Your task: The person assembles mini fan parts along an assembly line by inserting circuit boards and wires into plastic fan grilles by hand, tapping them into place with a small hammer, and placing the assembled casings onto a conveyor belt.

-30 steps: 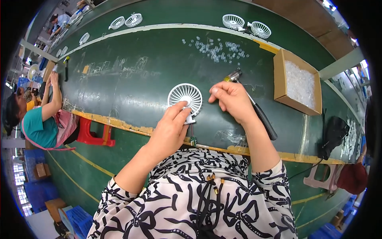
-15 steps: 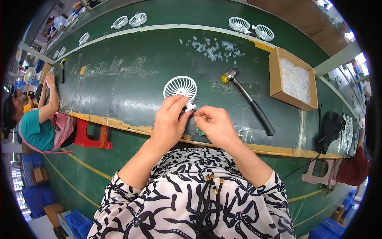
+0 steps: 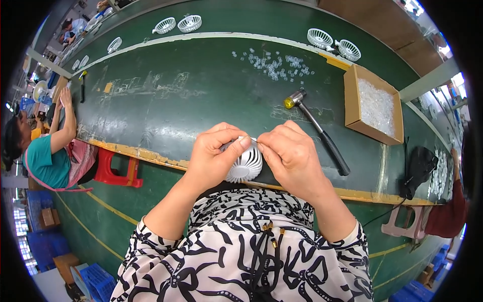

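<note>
A white slatted fan cage (image 3: 245, 166) is tipped toward me below my hands, near the table's front edge. My left hand (image 3: 215, 157) is closed at its top, thumb and forefinger pinched; its palm hides part of the cage. My right hand (image 3: 293, 157) pinches close beside the left fingertips. A thin dark strand, which looks like a wire (image 3: 253, 139), runs between the two sets of fingertips. The fingers hide most of what lies there.
To the right lies a hammer (image 3: 322, 132) with a black grip. Farther off are scattered small clear plastic pieces (image 3: 274, 66) and a cardboard box (image 3: 353, 108) of similar pieces. More white fan cages (image 3: 189, 23) line the far strip. At left a person (image 3: 48, 153) sits at the table.
The fan cage has come nearer and turned, its slats now below my hands. My right hand has moved up and right. The green circuit board near my fingers is now out of sight.
</note>
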Tool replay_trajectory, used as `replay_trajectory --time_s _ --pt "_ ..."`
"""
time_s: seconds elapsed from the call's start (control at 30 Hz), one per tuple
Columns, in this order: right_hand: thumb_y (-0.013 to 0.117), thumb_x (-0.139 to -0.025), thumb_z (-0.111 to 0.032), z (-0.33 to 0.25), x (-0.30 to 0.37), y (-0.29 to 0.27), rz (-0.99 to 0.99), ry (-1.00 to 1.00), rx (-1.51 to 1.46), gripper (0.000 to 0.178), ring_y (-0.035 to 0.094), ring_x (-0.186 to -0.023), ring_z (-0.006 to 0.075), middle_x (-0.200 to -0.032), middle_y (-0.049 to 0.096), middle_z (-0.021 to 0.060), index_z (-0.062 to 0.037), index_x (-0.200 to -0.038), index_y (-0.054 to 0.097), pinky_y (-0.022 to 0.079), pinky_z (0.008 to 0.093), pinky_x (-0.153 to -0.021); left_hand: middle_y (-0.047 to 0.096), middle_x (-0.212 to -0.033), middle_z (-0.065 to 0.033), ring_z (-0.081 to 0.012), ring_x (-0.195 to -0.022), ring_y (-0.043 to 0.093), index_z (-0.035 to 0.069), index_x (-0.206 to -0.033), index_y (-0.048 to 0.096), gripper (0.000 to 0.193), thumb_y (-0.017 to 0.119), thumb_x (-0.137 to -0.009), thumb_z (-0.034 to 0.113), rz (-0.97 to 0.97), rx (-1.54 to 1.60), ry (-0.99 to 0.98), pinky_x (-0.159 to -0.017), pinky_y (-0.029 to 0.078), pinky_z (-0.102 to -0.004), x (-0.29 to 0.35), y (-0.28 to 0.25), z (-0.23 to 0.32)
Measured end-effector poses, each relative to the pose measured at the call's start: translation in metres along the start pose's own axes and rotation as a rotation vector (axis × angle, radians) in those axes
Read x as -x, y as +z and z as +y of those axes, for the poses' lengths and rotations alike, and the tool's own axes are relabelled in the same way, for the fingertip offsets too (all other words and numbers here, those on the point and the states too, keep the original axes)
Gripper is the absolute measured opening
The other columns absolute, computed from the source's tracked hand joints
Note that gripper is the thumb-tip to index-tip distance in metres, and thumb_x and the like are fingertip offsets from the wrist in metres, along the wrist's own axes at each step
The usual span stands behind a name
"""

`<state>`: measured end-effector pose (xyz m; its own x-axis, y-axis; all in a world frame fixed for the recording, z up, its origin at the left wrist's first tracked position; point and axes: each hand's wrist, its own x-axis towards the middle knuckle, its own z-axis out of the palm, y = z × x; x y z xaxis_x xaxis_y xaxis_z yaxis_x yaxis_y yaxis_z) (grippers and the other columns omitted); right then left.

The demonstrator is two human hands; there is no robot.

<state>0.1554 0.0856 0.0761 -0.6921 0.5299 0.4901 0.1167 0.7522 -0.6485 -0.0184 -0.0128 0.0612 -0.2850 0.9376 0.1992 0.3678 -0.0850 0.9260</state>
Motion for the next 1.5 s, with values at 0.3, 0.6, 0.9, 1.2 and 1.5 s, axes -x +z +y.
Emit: replay_trajectory --time_s 0.3,0.6,0.9,1.2,1.5 --pt "0.072 -0.079 0.003 0.013 0.006 -0.002 -0.074 -0.019 0.028 0.008 0.055 -0.07 0.0266 -0.073 0.061 0.0088 -0.0013 -0.084 0.068 0.046 0.0372 -0.063 0.066 -0.083 -0.0004 -0.007 -0.073 0.06 -0.002 -0.089 0.073 0.018 0.066 -0.096 0.013 -0.092 0.683 -0.5 -0.065 0.048 -0.0228 -0.003 -0.009 -0.014" --pt "0.071 -0.082 -0.002 0.034 0.014 -0.002 -0.057 0.084 -0.001 0.004 0.058 -0.072 0.0283 -0.074 0.063 0.0099 -0.0005 -0.084 0.068 0.048 0.0378 -0.066 0.07 -0.076 -0.0022 -0.0067 -0.063 0.06 -0.002 -0.088 0.073 0.021 0.068 -0.096 0.017 -0.179 0.587 -0.639 -0.056 0.049 -0.0243 -0.023 0.021 -0.028" --pt "0.073 -0.083 -0.015 0.097 0.033 -0.029 0.003 0.342 0.703 0.022 0.059 -0.092 0.0342 -0.097 0.061 0.014 -0.0008 -0.097 0.064 0.051 0.0451 -0.077 0.068 -0.066 -0.0074 -0.0132 -0.057 0.06 -0.005 -0.082 0.071 0.033 0.074 -0.089 0.027 -0.081 -0.139 -0.337 -0.053 0.048 -0.0315 -0.082 0.032 -0.04" --pt "0.066 -0.088 -0.01 0.052 0.023 -0.036 -0.023 0.389 0.229 0.021 0.062 -0.076 0.0422 -0.094 0.059 0.02 -0.0001 -0.102 0.053 0.05 0.0503 -0.067 0.047 -0.139 -0.0236 -0.0396 -0.129 0.043 -0.005 -0.143 0.037 0.101 0.089 -0.067 0.037 0.062 -0.654 0.123 -0.109 0.033 -0.0492 -0.006 0.038 -0.045" --pt "0.067 -0.086 -0.004 0.053 0.023 -0.011 -0.115 0.229 0.392 0.023 0.066 -0.069 0.0347 -0.083 0.065 0.0168 -0.0005 -0.107 0.059 0.051 0.0435 -0.059 0.05 -0.134 -0.0213 -0.0377 -0.125 0.045 -0.007 -0.146 0.029 0.11 0.091 -0.065 0.033 0.088 -0.632 0.09 -0.108 0.031 -0.0495 -0.009 0.047 -0.047"
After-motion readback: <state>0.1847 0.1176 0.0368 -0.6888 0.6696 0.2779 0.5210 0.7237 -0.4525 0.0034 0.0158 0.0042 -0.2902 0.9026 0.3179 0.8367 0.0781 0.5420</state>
